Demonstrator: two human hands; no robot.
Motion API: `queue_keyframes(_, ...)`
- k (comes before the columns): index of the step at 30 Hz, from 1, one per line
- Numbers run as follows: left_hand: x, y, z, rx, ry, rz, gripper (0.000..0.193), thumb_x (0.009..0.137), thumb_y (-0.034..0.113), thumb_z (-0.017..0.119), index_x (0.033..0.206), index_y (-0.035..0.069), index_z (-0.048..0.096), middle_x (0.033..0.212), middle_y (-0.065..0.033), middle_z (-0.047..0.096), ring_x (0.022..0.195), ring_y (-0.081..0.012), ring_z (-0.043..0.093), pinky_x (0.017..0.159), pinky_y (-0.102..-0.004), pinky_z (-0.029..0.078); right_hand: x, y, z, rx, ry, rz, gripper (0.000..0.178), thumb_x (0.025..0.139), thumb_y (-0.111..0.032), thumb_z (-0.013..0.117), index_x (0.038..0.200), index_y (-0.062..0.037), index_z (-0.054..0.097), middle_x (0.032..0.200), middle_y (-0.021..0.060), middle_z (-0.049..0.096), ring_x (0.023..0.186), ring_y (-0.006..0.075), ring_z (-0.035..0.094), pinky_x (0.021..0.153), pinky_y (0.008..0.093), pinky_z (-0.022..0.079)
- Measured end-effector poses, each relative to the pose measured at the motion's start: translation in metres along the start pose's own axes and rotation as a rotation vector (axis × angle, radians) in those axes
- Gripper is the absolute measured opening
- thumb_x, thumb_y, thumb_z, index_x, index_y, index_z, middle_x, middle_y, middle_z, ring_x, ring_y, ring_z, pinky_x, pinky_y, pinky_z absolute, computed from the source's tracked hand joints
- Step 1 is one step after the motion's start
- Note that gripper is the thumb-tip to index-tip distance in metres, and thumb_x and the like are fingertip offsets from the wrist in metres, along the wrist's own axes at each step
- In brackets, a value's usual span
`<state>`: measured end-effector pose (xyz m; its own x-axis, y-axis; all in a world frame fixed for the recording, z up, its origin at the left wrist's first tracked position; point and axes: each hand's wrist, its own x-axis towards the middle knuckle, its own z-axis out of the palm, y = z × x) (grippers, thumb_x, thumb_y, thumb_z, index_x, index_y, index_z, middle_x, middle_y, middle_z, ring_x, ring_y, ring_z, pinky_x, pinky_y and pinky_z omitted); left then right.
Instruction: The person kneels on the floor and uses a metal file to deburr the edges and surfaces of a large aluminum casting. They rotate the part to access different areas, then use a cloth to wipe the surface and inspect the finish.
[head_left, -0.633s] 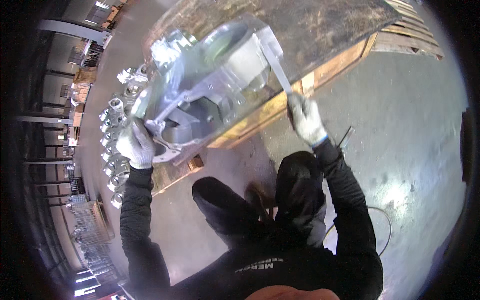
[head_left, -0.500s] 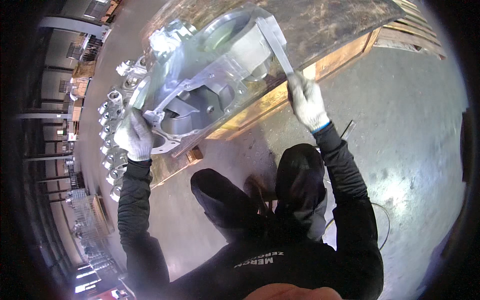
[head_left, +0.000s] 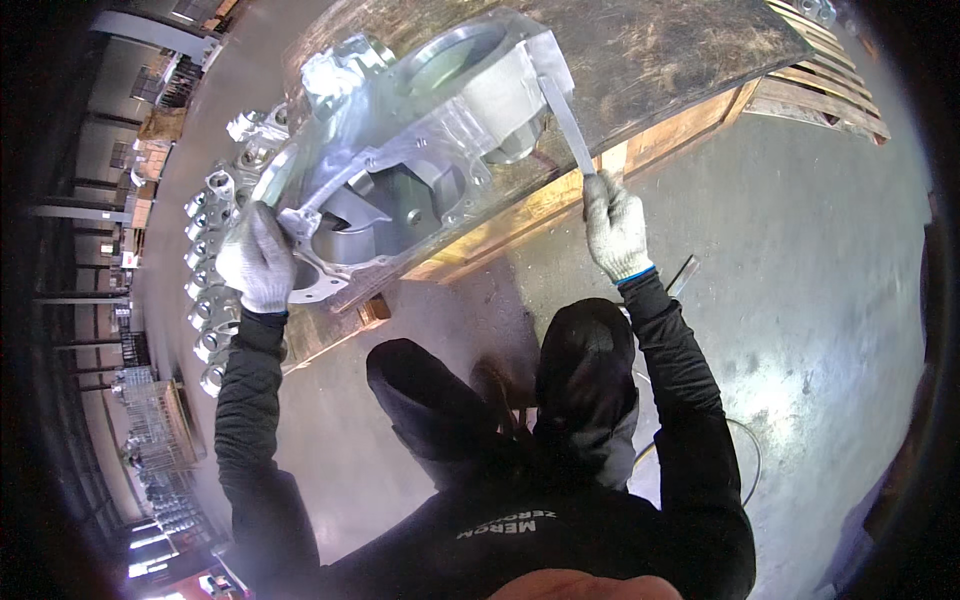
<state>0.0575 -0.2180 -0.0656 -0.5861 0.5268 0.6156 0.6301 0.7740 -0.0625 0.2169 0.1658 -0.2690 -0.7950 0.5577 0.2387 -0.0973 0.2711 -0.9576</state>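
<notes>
A large silver metal casting [head_left: 490,100], with a round opening and a deep hollow, lies on the dark worktop [head_left: 680,55]. My left hand [head_left: 255,262], in a white knit glove, is closed on the casting's near left edge. A long flat metal file [head_left: 570,128] is in my gloved right hand [head_left: 616,235], whose fingers wrap its near end. The file slants away from me, and its far end lies against the casting's right corner. The file's handle is hidden in my glove.
Several smaller metal castings [head_left: 212,260] stand in a row on the left. The bench has a wooden side board [head_left: 540,220]. A slatted wooden pallet [head_left: 820,95] is at the far right. On the floor to my right lie a metal bar [head_left: 684,275] and a thin hose [head_left: 757,450].
The file has slid back toward me along the casting's right corner, with my right hand moving along with it. My left hand keeps its hold on the casting. The whole view has shifted slightly.
</notes>
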Motion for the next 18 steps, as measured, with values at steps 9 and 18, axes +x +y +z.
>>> queue_keyframes(9, 0.004, 0.004, -0.002, 0.010, 0.017, -0.019, 0.035, 0.110, 0.018, 0.050, 0.093, -0.003, 0.073, 0.070, -0.0146, 0.068, 0.058, -0.0263, 0.065, 0.056, -0.0379, 0.050, 0.001, 0.021, -0.002, 0.040, -0.089, 0.060, 0.038, 0.108, -0.032, 0.059, 0.102, 0.0054, 0.067, 0.055, 0.0077, 0.046, 0.052, 0.0099, 0.044, 0.047, 0.0345, 0.037)
queue_keyframes(18, 0.013, 0.002, 0.000, -0.022, 0.070, 0.070, 0.030, 0.107, 0.013, 0.052, 0.086, 0.000, 0.069, 0.065, -0.0163, 0.061, 0.054, -0.0329, 0.061, 0.050, -0.0410, 0.044, 0.007, 0.014, -0.003, 0.106, -0.136, 0.088, 0.039, 0.109, -0.032, 0.056, 0.096, 0.0039, 0.064, 0.056, 0.0033, 0.050, 0.053, 0.0079, 0.045, 0.049, 0.0325, 0.039)
